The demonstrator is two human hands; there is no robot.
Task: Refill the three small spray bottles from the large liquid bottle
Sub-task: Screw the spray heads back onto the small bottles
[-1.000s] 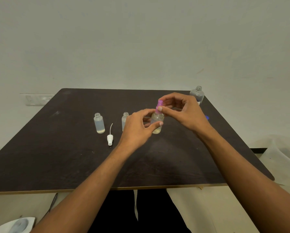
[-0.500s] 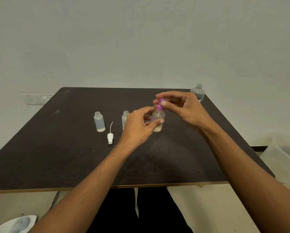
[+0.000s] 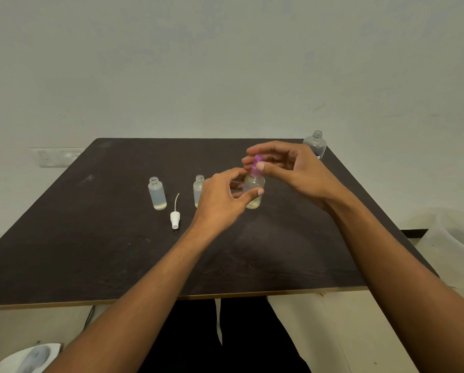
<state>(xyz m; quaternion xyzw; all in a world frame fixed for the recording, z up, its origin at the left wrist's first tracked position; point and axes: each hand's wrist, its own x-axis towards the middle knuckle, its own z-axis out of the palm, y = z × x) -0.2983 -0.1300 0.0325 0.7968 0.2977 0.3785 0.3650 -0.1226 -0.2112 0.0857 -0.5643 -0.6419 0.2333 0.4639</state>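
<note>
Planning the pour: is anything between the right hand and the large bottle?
Nothing visible does. The large bottle stands uncapped at the far right corner of the table, just behind the right hand, which pinches the pink cap of the small bottle in the left hand.

**Dim, flat light; soft wide-angle picture**

From my station the scene reads evenly lit but rather dim, with a greenish-grey cast over the wall (image 3: 225, 63). Only soft, faint shadows lie on the dark table (image 3: 91, 251), which shows a dull sheen near its middle. The right hand (image 3: 293, 170) and the purple cap (image 3: 258, 158) smear with motion blur. The table's edges bow slightly, probably from lens distortion. Blocky compression mottles the wall.
</note>
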